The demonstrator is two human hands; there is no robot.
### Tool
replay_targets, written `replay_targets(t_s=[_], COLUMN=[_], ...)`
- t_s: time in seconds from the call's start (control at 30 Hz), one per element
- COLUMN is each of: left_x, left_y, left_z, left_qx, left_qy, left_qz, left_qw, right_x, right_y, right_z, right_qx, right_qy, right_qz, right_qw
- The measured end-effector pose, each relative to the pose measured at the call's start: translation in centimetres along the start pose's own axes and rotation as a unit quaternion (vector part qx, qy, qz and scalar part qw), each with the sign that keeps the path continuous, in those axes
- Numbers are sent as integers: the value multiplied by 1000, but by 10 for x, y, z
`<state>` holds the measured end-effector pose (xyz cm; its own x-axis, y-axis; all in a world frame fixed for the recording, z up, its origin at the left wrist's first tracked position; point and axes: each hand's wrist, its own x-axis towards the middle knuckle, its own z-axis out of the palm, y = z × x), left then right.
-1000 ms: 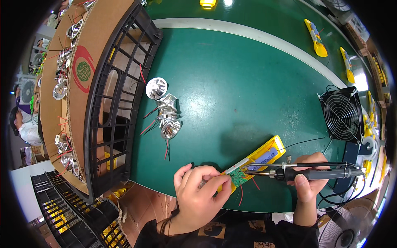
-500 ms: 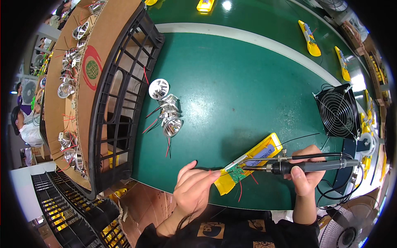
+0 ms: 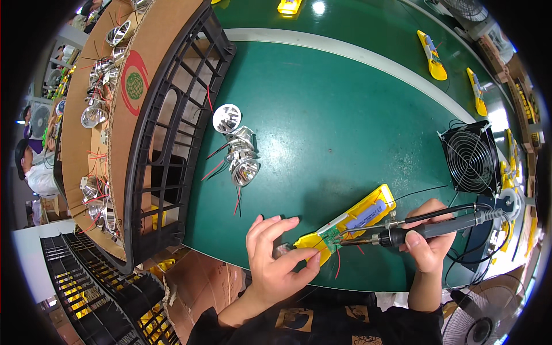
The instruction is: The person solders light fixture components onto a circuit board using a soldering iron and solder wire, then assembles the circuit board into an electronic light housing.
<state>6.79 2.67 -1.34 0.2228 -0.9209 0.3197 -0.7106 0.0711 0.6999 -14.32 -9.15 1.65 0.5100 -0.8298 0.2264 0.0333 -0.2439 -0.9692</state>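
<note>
My right hand (image 3: pixel 428 244) grips a soldering iron (image 3: pixel 437 229) with a thin solder-feed tube along it. The iron's tip reaches the small green circuit board (image 3: pixel 332 238) inside a yellow plastic housing (image 3: pixel 376 198). A blue-purple cylindrical battery (image 3: pixel 366 215) lies in the same housing; red and black wires stick out of it. At the housing's near left end, my left hand (image 3: pixel 276 264) pinches what looks like a thin black wire between thumb and index finger, its other fingers raised. The pinched wire end is mostly hidden.
Several silver reflector cups (image 3: pixel 240 150) with wires lie on the green table (image 3: pixel 322 115). A black plastic crate (image 3: pixel 167 149) and a cardboard box (image 3: pixel 129 115) of reflectors stand left. A black fan (image 3: pixel 470 158) stands right. Yellow housings (image 3: pixel 431 54) lie beyond the pale rail (image 3: pixel 345 50).
My left hand has shifted right and down, with its thumb and index finger now together by the housing's end. The iron is tilted a little more, its tip lower on the board.
</note>
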Motion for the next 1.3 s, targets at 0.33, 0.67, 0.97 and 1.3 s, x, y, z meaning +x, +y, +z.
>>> replay_targets(t_s=[0.33,0.67,0.97,1.3], left_x=[8,8,8,8], left_y=[8,8,6,7], left_z=[-3,-2,-2,-2], left_qx=[18,10,-1,6], left_qy=[-40,-55,-46,-46], left_qz=[-23,-27,-31,-30], left_qw=[999,998,998,998], right_x=[1,3,4,4], right_y=[6,8,7,-2], right_z=[-2,-1,0,-6], right_qx=[-41,-58,-50,-72], right_qy=[-27,-51,-48,-37], right_qz=[-42,-60,-55,-27], right_qw=[998,995,996,996])
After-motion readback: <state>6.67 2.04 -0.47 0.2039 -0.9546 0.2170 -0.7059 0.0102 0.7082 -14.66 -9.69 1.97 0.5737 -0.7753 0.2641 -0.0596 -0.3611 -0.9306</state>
